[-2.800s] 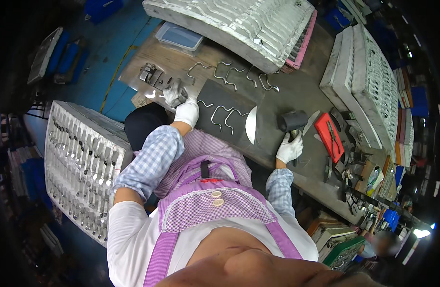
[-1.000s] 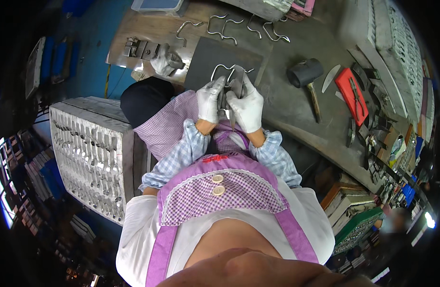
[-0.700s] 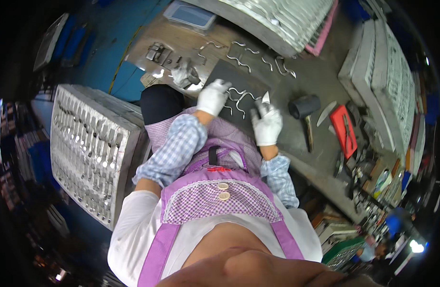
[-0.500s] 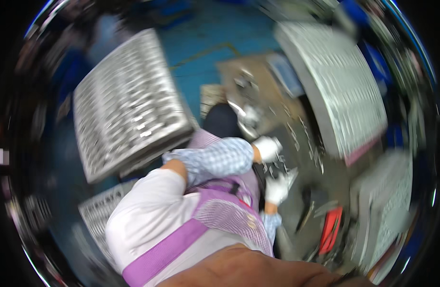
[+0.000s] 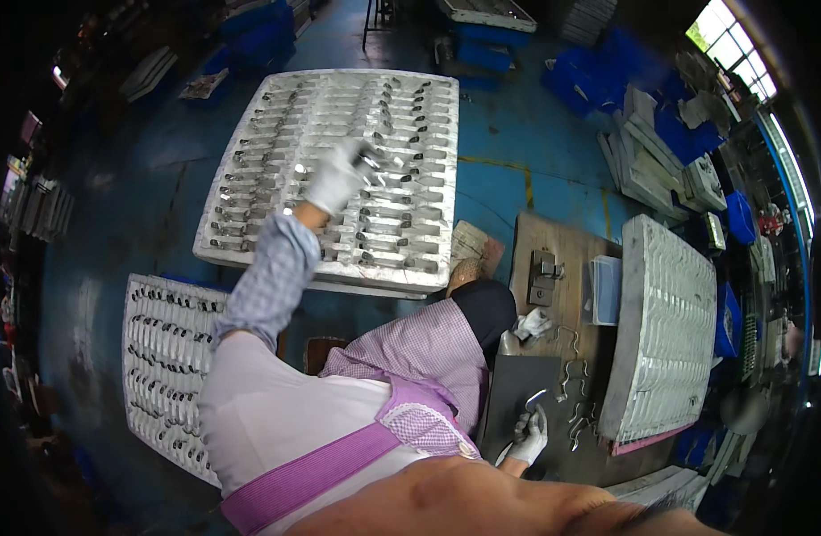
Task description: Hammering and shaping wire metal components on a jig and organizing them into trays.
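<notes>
Far left, picking seems underway, needing care next; white-gloved left hand's (image 5: 335, 179) grip can't be told. Curved silver strip (image 5: 536, 398) is pinched by white-gloved right hand (image 5: 528, 439).

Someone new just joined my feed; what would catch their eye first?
Probably the big white tray, upper left of centre, with rows of metal pieces and the blurred, gloved left hand over it. Next, the pale ridged tray standing at the right. Then, lower centre-right, the right hand over the dark mat, a shiny curved piece at its fingertips.
</notes>
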Demonstrator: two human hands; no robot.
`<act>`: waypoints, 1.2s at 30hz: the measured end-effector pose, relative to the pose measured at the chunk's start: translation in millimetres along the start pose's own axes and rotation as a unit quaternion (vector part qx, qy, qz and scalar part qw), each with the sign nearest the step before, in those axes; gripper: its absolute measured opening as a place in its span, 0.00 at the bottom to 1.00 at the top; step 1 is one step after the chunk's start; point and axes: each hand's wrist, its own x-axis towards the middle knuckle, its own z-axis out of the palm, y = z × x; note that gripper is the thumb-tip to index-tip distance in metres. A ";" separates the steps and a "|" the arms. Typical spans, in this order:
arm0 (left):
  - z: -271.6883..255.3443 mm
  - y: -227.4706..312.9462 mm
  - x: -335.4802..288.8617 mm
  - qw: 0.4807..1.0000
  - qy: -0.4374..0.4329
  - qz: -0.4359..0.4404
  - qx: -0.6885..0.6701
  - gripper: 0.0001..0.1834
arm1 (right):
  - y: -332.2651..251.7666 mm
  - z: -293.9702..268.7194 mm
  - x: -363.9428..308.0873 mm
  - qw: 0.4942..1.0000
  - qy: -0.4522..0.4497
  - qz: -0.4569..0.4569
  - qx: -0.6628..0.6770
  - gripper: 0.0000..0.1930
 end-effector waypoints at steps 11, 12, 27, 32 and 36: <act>-46.2 -222.8 80.7 0.992 0.077 -0.074 0.070 0.23 | -55.5 137.9 -22.9 0.979 -0.185 -0.024 -0.081 0.14; -53.2 -227.5 78.7 0.982 0.050 -0.115 0.145 0.23 | -57.6 153.1 -30.0 0.977 -0.198 -0.021 -0.074 0.14; 0.5 -176.2 31.3 0.955 0.048 0.012 0.291 0.15 | -50.3 248.2 -41.0 0.914 -0.375 -0.001 -0.156 0.11; 2.5 -186.1 38.0 0.959 0.039 0.039 0.276 0.13 | -35.9 242.3 -38.2 0.918 -0.372 0.009 -0.138 0.11; 0.9 -160.6 50.9 0.959 0.045 -0.001 0.281 0.13 | -33.7 238.8 -38.5 0.922 -0.362 0.022 -0.138 0.11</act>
